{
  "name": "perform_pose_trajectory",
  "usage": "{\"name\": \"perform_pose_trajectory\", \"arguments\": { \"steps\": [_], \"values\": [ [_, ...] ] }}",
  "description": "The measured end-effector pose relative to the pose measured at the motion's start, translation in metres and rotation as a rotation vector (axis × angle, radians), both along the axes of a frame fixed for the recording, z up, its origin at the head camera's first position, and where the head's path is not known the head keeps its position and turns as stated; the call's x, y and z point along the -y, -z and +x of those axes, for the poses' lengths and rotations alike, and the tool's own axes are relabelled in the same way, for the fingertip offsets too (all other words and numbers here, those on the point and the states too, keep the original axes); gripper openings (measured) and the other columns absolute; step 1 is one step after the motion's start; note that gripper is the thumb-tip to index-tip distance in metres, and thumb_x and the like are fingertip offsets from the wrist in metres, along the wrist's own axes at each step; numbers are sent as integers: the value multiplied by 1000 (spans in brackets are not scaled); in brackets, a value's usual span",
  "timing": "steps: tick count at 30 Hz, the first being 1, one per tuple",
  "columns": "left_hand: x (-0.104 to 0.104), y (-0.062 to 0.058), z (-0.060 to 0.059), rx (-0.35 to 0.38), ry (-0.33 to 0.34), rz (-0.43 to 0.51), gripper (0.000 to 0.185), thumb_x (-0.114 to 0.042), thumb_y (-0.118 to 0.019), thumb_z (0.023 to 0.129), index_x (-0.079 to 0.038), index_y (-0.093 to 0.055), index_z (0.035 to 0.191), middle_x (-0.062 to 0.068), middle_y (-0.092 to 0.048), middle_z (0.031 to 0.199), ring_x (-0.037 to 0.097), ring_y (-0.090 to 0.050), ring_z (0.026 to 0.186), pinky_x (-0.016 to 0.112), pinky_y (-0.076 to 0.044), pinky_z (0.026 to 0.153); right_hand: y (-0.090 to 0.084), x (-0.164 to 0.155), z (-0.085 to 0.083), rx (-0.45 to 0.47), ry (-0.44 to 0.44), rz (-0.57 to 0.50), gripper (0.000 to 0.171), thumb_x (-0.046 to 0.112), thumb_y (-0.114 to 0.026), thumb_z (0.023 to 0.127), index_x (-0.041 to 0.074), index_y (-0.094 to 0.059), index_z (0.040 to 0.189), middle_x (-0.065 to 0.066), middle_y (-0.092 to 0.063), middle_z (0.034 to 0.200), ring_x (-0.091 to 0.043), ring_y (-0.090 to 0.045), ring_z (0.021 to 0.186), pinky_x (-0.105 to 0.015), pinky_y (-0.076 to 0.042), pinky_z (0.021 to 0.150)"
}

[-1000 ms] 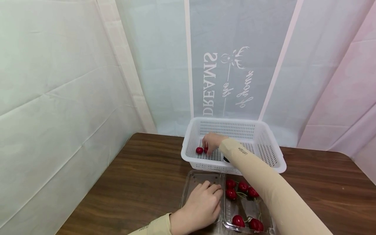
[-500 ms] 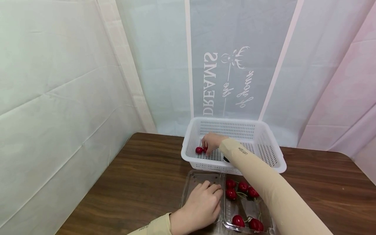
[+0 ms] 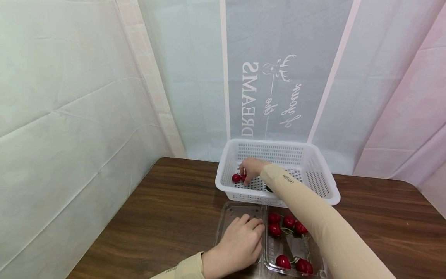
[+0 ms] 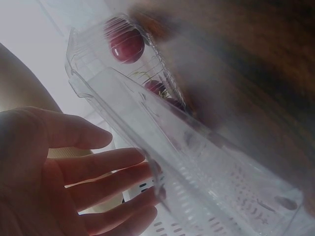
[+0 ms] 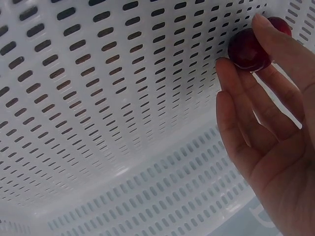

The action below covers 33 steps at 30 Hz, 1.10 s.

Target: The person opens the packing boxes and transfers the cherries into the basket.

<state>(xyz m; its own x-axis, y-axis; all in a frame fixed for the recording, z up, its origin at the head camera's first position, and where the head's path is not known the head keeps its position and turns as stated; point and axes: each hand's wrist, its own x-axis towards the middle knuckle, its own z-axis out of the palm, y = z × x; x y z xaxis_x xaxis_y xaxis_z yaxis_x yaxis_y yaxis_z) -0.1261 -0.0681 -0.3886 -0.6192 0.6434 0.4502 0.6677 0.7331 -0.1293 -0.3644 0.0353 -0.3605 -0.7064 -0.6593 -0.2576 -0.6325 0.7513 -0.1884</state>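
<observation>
Pinching lightly was, I judged, the right way with the dark cherry point(image 5: 248, 51), since skin that taut and glossy might slip or bruise under a hard squeeze. My right hand point(image 3: 252, 166) reached down into the white basket point(image 3: 240, 196), its thumb over one side of the fruit and its fingers point(image 5: 225, 71) curved in on the other, closed only to the cherry's own width. A second cherry point(image 3: 236, 178) sat just beside or touching it, I couldn't tell which, so I reckoned a narrow grip would avoid nudging that one. My left hand point(image 3: 238, 246) rested at the clear lid point(image 3: 240, 211), its fingers nearly straight, tips on the edge, with no grasp on anything; that soft touch seemed enough to steady such thin plastic.

The cherry between my fingers looked round, smooth and deep red, almost black in the shade, with a pale gleam along its lower edge; I could make out no stem. Other cherries point(image 3: 275, 229), brighter red, lay in the clear tray point(image 3: 276, 247) on the brown tabletop point(image 3: 163, 201), thin green stems among them.
</observation>
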Motion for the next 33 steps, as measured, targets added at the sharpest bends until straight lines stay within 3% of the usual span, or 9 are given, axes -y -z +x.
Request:
{"name": "perform_pose_trajectory", "arguments": {
  "steps": [16,23,33],
  "values": [
    [0,-2,0,32,7,-3,18,-23,-64,80,-15,-69,94,-3,-67,103,14,-57,86,23,-42,63,-3,-1,-1,-1,4,-5,29,27,-80,71,11,-70,94,1,-67,86,-13,-59,80,-27,-48,73],
    [-2,-1,0,28,10,5,17,-22,-64,79,-14,-69,93,-2,-67,103,14,-57,86,23,-42,63,-19,-6,-1,-64,-23,-2,27,35,-72,81,11,-70,92,-2,-68,90,-16,-60,84,-31,-49,76],
    [-2,0,0,26,21,33,16,-20,-65,77,-14,-69,92,-2,-68,102,15,-57,84,23,-41,61,-43,-18,7,-96,-53,-2,14,24,-66,87,11,-70,91,-4,-69,92,-17,-63,84,-32,-50,78]
  ]
}}
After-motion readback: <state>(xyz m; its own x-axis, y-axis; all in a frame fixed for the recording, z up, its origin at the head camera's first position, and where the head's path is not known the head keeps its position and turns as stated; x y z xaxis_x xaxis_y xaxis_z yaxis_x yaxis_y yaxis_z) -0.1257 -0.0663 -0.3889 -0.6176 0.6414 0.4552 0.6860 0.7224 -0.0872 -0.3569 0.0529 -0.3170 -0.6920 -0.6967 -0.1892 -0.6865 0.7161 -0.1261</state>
